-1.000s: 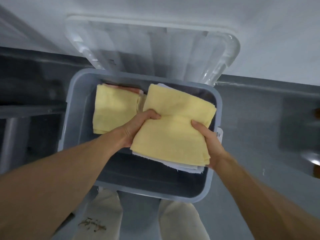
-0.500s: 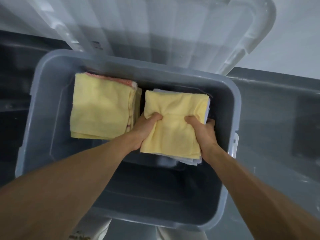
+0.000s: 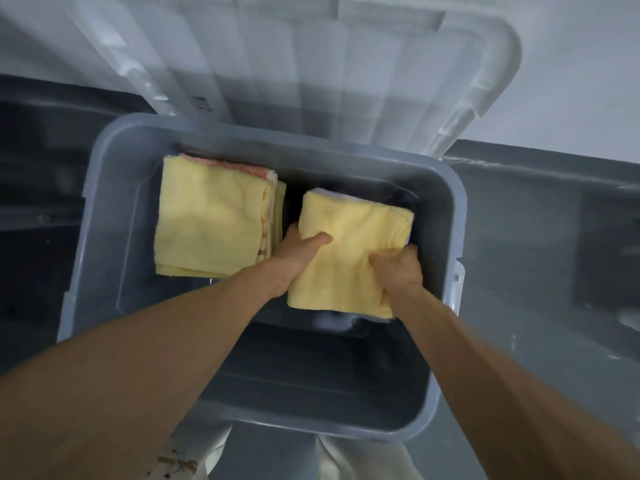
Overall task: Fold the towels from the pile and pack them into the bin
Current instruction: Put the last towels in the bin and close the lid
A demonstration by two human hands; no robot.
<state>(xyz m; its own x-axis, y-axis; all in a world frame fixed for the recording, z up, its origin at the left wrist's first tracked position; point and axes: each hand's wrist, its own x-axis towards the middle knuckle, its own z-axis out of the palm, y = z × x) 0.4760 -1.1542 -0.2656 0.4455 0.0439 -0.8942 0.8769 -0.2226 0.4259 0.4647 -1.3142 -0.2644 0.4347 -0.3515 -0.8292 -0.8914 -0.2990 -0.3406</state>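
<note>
Held stack: folded towels [image 3: 349, 244], yellow over white layers, low inside the bin [image 3: 453, 216], in its right half.
Left hand [image 3: 294, 258]: thumb pressed on top, fingers hidden under the stack's left edge.
Right hand [image 3: 398, 271]: clamps the right edge, cloth bunching under it.
Handling: light, soft, floppy (the layers likely slide apart); probably best squeezed from both sides.
Neighbour: packed stack [image 3: 211, 220] just beside, with a narrow gap.
Obstruction: the bin's right wall is close to the knuckles; a clear lid [image 3: 346, 64] leans behind.
</note>
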